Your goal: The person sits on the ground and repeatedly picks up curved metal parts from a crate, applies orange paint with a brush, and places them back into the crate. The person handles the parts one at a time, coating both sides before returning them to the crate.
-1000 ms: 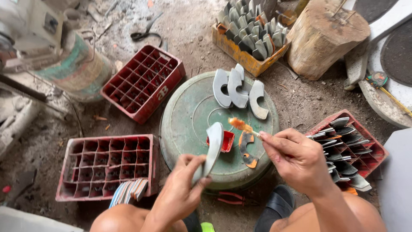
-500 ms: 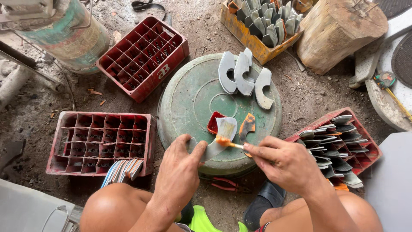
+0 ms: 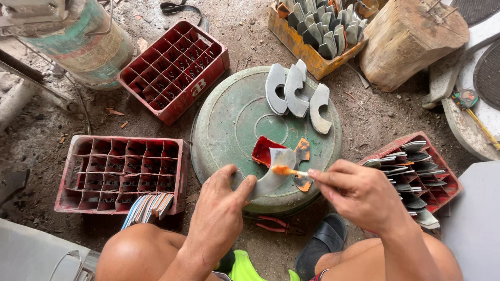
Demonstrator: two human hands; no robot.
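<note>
The left hand point(image 3: 221, 211) is closed in a grip around a curved grey metal blade point(image 3: 268, 177), thumb and fingers pinching its lower end so the piece tilts up and to the right over the near edge of the upturned green basin point(image 3: 229, 119). The right hand point(image 3: 359, 192) is closed in a pinch grip on a thin brush point(image 3: 291, 171), whose orange-loaded tip touches the face of the held blade.

On the basin, just beyond the blade, sits a small red tray of paint point(image 3: 263, 151), and beside that tray an orange-smeared scrap point(image 3: 302, 151). Toward the far rim of the basin lie three more grey curved blades point(image 3: 297, 93), side by side and touching.

To the right of the basin stands a red crate point(image 3: 442, 177) filled with grey blades stacked on edge. Left of the basin, on the dirt floor, is an empty red divided crate point(image 3: 120, 171), with a bundle of flat striped pieces point(image 3: 148, 205) leaning at its near corner. Beyond the basin on the left lies a second red divided crate point(image 3: 174, 67), and next to that a worn painted drum point(image 3: 83, 47). Beyond the basin on the right sits an orange crate point(image 3: 307, 52) holding more blades, with a wooden stump point(image 3: 411, 41) just beside it. Red-handled pliers point(image 3: 271, 224) lie on the ground under the basin's near edge.
</note>
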